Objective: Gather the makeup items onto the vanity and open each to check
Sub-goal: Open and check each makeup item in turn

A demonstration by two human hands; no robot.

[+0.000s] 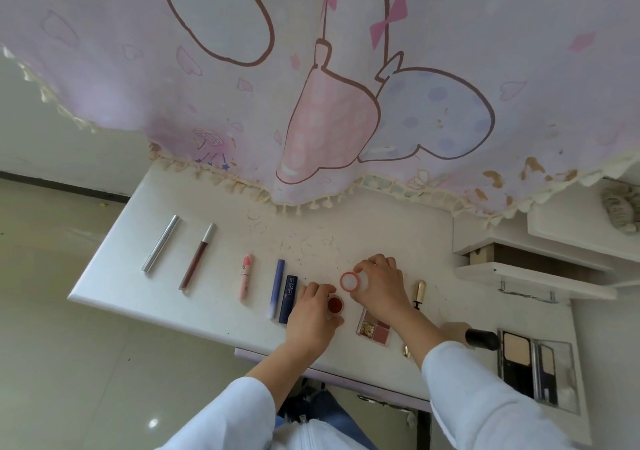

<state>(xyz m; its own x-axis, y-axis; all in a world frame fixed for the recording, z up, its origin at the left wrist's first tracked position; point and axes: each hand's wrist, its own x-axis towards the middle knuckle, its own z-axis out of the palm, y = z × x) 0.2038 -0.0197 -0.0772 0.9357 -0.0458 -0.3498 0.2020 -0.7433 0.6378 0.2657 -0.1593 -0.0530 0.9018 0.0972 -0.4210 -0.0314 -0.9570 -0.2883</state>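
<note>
My left hand [311, 314] grips a small round pot [335, 304] of red-brown colour, open at the top, just above the white vanity top [214, 318]. My right hand [379, 285] holds the pot's lid [349, 281], red-rimmed with a white inside, tilted up beside the pot. In a row to the left lie a silver tube [160, 244], a dark red lip gloss [198, 257], a pink tube [246, 275], a lilac pen [276, 288] and a navy lipstick case [288, 298]. An eyeshadow palette [375, 327] shows under my right wrist.
A gold tube [418, 292] lies to the right of my right hand. An open powder compact [536, 366] and a black-capped bottle [481, 338] sit at the right end. A pink cartoon cloth [329, 86] hangs over the back edge. Small shelves [533, 269] stand at right.
</note>
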